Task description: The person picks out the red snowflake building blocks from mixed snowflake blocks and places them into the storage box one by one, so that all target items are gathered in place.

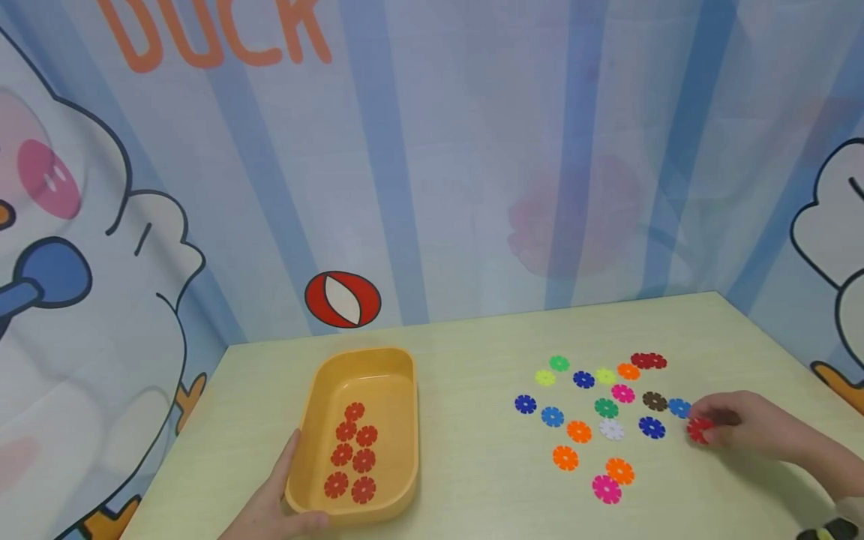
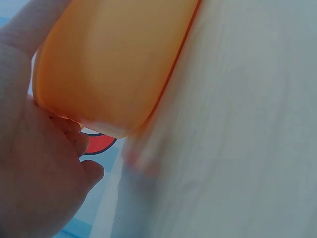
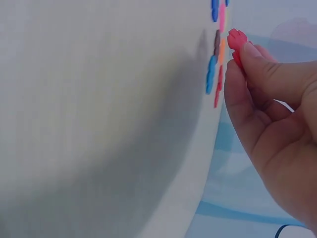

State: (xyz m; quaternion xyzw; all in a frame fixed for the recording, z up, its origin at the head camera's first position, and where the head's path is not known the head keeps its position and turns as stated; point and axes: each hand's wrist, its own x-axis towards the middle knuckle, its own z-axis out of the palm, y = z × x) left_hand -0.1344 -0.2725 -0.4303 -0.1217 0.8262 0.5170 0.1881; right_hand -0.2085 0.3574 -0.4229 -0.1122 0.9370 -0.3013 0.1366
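7 red discs [image 1: 352, 455] already lay flat in the orange tray [image 1: 317, 405], which sat on the pale table [image 1: 472, 480] toward the person's left. The left hand [image 1: 273, 499] steadied that tray at its near corner, thumb curled over the rim and fingers against the outer wall.

The right hand [image 1: 745, 431] was over at the scattered pile of coloured discs [image 1: 601, 409], pinching 1 red disc [image 1: 699, 430] between thumb and fingertips [image 3: 257, 64]; the wrist view showed it held by its edge, clear of the table surface. A pair of red discs [image 1: 649, 361] remained at the far side of the pile.

Such a disc looked light, thin and stiff, a notched plastic piece unlikely to break. Lying flat it would be hard to lift from above, so taking it by the notched rim, where the fingertips find purchase, seemed soundest. The smooth faces might slip under a loose pinch.
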